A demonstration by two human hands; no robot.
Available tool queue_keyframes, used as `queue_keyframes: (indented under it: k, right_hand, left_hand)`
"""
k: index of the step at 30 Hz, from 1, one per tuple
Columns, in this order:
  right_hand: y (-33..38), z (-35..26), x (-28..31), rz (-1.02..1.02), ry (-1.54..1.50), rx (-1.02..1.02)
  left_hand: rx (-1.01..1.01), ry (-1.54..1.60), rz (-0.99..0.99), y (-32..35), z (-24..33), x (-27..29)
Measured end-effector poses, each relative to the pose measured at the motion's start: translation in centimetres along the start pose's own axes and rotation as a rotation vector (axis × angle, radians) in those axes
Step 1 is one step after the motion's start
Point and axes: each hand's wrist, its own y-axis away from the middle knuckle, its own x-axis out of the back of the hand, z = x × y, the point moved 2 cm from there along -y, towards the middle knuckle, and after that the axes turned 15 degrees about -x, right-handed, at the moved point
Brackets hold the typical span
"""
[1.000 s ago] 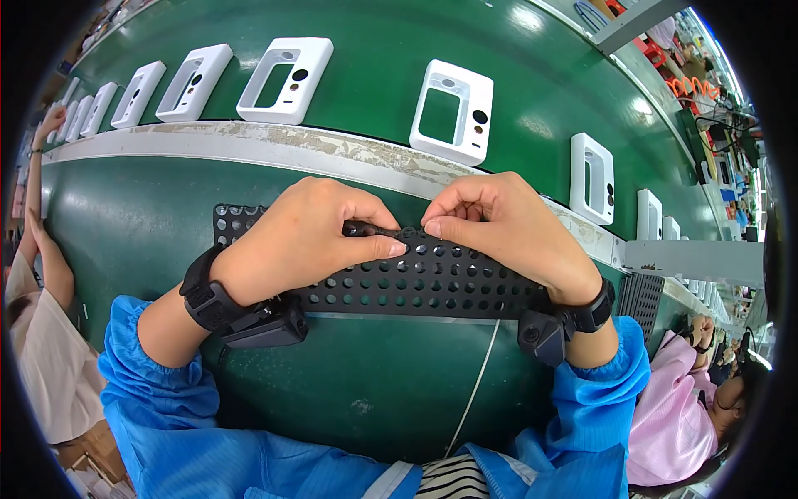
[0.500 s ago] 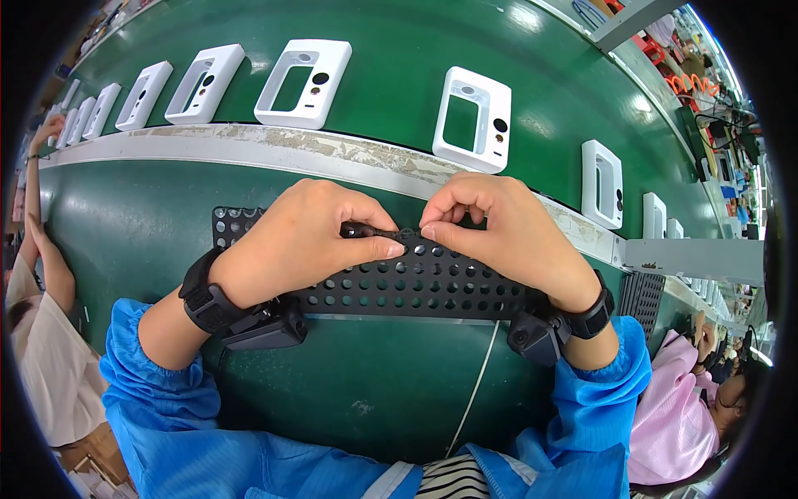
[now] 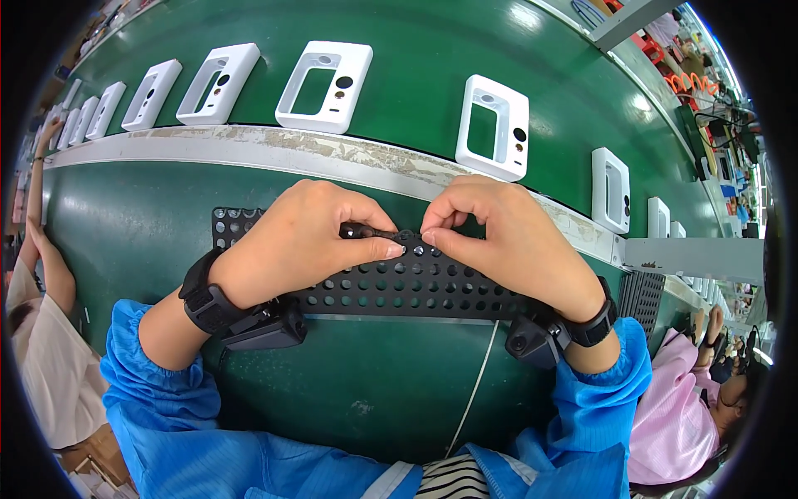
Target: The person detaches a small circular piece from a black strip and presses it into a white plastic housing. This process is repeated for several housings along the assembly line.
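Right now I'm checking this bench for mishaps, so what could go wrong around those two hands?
1. The left hand and right hand are close together at the tray's far edge; their fingers might nudge it out of place.
2. The black wrist devices sit by the tray's near edge and could catch it.
3. In this view, the right hand is close to a white frame; reaching farther might bump it.

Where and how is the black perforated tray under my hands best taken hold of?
Probably by the middle of its near long edge, coming from your own side. The black perforated tray is long and flat; that edge runs straight and uncovered between your wrists, while your left hand and right hand cover parts beyond it. That suits a flat pinch, though any room beneath is hidden.
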Motion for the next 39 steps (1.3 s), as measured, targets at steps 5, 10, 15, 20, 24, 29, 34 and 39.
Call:
queue_keyframes:
  k: [5, 10, 15, 20, 24, 29, 34, 39]
  right_hand:
    - [0.2, 0.4, -0.1, 0.055, 0.066, 0.095]
    - [0.0, -0.2, -0.3, 0.104, 0.096, 0.153]
    - [0.0, -0.8, -0.2, 0.102, 0.102, 0.154]
    - [0.2, -0.8, 0.1, 0.097, 0.117, 0.207]
    - [0.0, -0.9, 0.9, 0.015, -0.083, 0.131]
    - [-1.1, 0.0, 2.6, 0.245, -0.053, 0.075]
    - [-4.2, 0.6, 3.1, 0.266, -0.01, 0.055]
    - [-6.8, 0.4, 2.8, 0.27, -0.02, 0.078]
  left_hand:
    - [0.013, 0.008, 0.007, -0.2, 0.1, -0.5]
    - [0.076, 0.01, -0.076, -0.2, 0.1, 0.3]
    - [0.073, 0.015, -0.075, -0.1, 0.0, 0.6]
    - [0.121, 0.027, -0.096, -0.4, 0.1, 0.7]
    - [0.129, 0.04, -0.085, -0.2, 0.2, 0.6]
    - [0.049, 0.027, -0.028, -0.2, -0.3, 0.1]
    - [0.063, 0.021, -0.028, 0.1, -0.1, 0.6]
    - [0.042, 0.04, -0.02, 0.2, -0.3, 0.8]
